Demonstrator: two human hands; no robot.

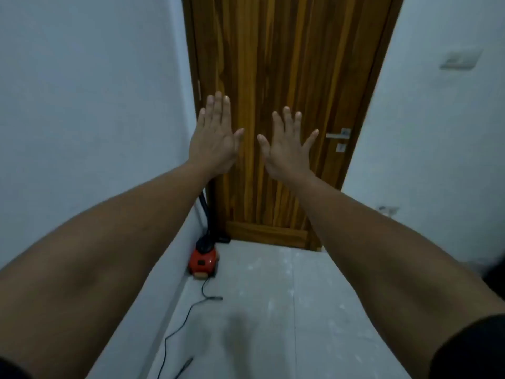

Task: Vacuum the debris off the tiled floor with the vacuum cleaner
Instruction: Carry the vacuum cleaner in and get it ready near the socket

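A small red vacuum cleaner (203,261) stands on the grey tiled floor (314,302) in the far left corner, against the wall beside the door. Its black hose (205,212) rises along the door frame. A thin black power cord (188,310) trails from it across the floor toward me. Pale specks of debris (270,305) are scattered over the tiles. My left hand (214,139) and my right hand (287,149) are stretched out in front of me, fingers spread, backs up, holding nothing and well above the vacuum cleaner.
A closed wooden door (287,77) with a metal lever handle (338,135) fills the end of the narrow space. White walls stand on both sides. A light switch (460,59) and a wall socket (388,210) are on the right wall.
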